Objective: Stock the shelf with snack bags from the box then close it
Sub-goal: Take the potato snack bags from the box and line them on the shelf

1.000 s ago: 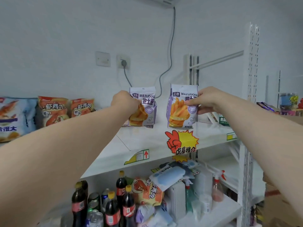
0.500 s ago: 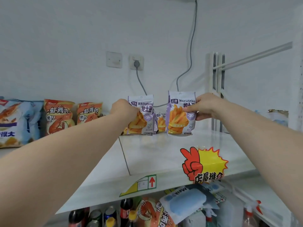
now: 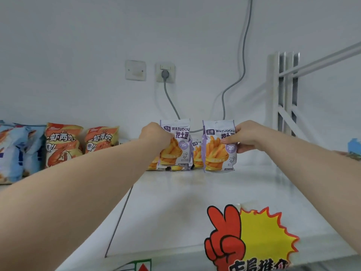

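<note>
Two purple-and-white snack bags printed with orange fries stand upright at the back of the white shelf [image 3: 195, 202]. My left hand [image 3: 156, 136] grips the left bag [image 3: 178, 151] by its left edge. My right hand [image 3: 245, 136] pinches the right bag [image 3: 217, 153] at its right edge. Both bags touch the shelf surface. Between and behind them more bags of the same kind [image 3: 197, 157] show, partly hidden. The box is out of view.
Orange shrimp-snack bags [image 3: 62, 145] and blue bags [image 3: 15, 153] line the shelf's left end. A wall socket with a grey cable [image 3: 166, 73] sits above the bags. A white shelf upright [image 3: 286, 94] stands at right. A red-and-yellow promo sticker [image 3: 252, 237] hangs at the front edge.
Both hands have carried their bags farther back onto the shelf, and the camera has closed in and tilted up. The lower shelves have left the view.
</note>
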